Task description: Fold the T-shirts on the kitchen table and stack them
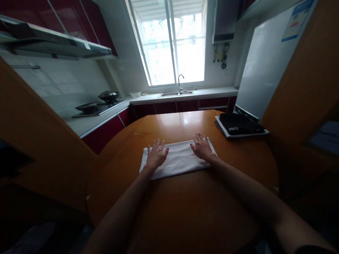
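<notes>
A white folded cloth (pixel 180 158) lies flat on the wooden table (pixel 185 204), its long side running left to right. On its left end rests my left hand (pixel 157 154), palm down with the fingers spread. My right hand (pixel 201 146) lies the same way on the right end, near the far edge of the cloth. Both hands are open and grip nothing. Between them the middle of the cloth shows faint wrinkles. Whether the cloth is a garment cannot be made out.
At the table's far right sits a stack of folded garments, a black one with white lettering (pixel 239 124) on top. Beyond the table are a counter with a sink (pixel 177 94), a stove (pixel 99 108) with pans at left, and a fridge (pixel 265 67) at right.
</notes>
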Available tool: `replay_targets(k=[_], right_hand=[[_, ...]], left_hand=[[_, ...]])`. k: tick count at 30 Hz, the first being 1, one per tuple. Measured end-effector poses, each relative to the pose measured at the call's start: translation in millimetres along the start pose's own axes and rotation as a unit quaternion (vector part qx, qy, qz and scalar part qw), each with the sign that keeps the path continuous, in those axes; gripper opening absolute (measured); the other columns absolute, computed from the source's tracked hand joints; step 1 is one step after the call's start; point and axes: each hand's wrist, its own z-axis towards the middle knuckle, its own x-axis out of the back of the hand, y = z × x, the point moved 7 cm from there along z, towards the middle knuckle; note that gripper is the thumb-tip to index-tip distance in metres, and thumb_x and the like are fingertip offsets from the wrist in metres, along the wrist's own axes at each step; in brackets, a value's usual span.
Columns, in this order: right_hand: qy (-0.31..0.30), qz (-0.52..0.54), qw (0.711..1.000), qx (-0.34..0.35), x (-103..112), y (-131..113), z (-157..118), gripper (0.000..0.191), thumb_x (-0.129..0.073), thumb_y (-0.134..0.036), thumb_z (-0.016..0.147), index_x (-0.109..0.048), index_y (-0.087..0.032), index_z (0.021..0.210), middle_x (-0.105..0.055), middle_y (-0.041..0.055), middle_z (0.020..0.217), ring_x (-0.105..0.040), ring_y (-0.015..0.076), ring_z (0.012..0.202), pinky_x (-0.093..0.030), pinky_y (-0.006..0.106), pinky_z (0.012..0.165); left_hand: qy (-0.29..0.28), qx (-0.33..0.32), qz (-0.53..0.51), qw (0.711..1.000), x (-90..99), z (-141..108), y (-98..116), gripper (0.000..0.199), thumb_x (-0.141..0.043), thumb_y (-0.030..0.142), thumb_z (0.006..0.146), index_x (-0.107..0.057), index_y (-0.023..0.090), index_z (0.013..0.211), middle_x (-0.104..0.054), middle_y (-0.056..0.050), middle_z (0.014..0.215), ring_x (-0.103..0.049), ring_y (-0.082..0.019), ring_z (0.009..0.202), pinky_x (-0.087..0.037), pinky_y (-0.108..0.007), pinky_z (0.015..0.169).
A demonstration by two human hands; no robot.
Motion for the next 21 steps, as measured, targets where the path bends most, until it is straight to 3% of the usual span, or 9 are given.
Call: replay_targets(k=[2, 6, 8, 12, 16, 21], right_hand=[[0.011, 0.021, 0.999, 0.031, 0.9, -19.9, -6.4, 0.065, -0.030, -0.041, 0.102, -0.029, -0.004, 0.156, -0.023, 0.0186, 0.164, -0.013, 0.0260, 0.154, -0.006, 0.048, 0.122], [-0.081, 0.045, 0.994, 0.061, -20.0, -49.5, -20.9, 0.066, -0.032, -0.043, 0.101, -0.032, -0.007, 0.155, -0.024, 0.0180, 0.164, -0.017, 0.0270, 0.153, -0.011, 0.050, 0.122], [-0.092, 0.052, 0.992, 0.065, -22.2, -54.1, -24.4, 0.065, -0.031, -0.042, 0.101, -0.033, -0.007, 0.155, -0.024, 0.0173, 0.164, -0.017, 0.0267, 0.153, -0.012, 0.050, 0.122], [-0.057, 0.059, 0.995, 0.063, -14.6, -49.6, -23.7, 0.065, -0.029, -0.041, 0.102, -0.027, -0.008, 0.157, -0.019, 0.0146, 0.166, -0.012, 0.0239, 0.154, -0.009, 0.049, 0.123], [-0.124, 0.050, 0.990, 0.043, -27.4, -43.0, -23.8, 0.067, -0.034, -0.043, 0.100, -0.031, -0.005, 0.156, -0.021, 0.0183, 0.165, -0.015, 0.0282, 0.154, -0.012, 0.052, 0.122], [-0.038, 0.052, 0.998, 0.025, -17.2, -33.0, -15.7, 0.067, -0.030, -0.043, 0.102, -0.024, -0.007, 0.158, -0.017, 0.0158, 0.166, -0.010, 0.0244, 0.155, -0.009, 0.049, 0.123]], left_hand=[[0.010, -0.054, -0.019, 0.998, 0.0, -5.9, 29.3, 0.061, -0.023, 0.044, 0.104, -0.031, 0.015, 0.157, -0.023, -0.014, 0.165, -0.017, -0.032, 0.153, -0.017, -0.062, 0.119], [-0.047, -0.117, -0.032, 0.991, -20.4, -18.5, 63.7, 0.058, -0.026, 0.042, 0.104, -0.033, 0.019, 0.157, -0.025, -0.012, 0.165, -0.017, -0.031, 0.153, -0.017, -0.061, 0.120], [-0.062, -0.116, -0.032, 0.991, -26.3, -20.4, 64.6, 0.058, -0.027, 0.042, 0.104, -0.033, 0.018, 0.157, -0.024, -0.012, 0.165, -0.017, -0.031, 0.154, -0.017, -0.061, 0.120], [-0.036, -0.109, -0.024, 0.993, -22.5, -18.9, 57.8, 0.058, -0.028, 0.040, 0.104, -0.031, 0.017, 0.157, -0.022, -0.012, 0.166, -0.015, -0.030, 0.154, -0.016, -0.059, 0.121], [-0.067, -0.102, -0.024, 0.992, -25.0, -19.7, 56.9, 0.060, -0.028, 0.043, 0.103, -0.032, 0.015, 0.157, -0.023, -0.014, 0.165, -0.018, -0.031, 0.153, -0.016, -0.059, 0.121], [-0.041, -0.091, -0.020, 0.995, -17.7, -14.8, 49.3, 0.061, -0.030, 0.042, 0.103, -0.030, 0.016, 0.158, -0.022, -0.013, 0.166, -0.015, -0.031, 0.154, -0.015, -0.059, 0.121]])
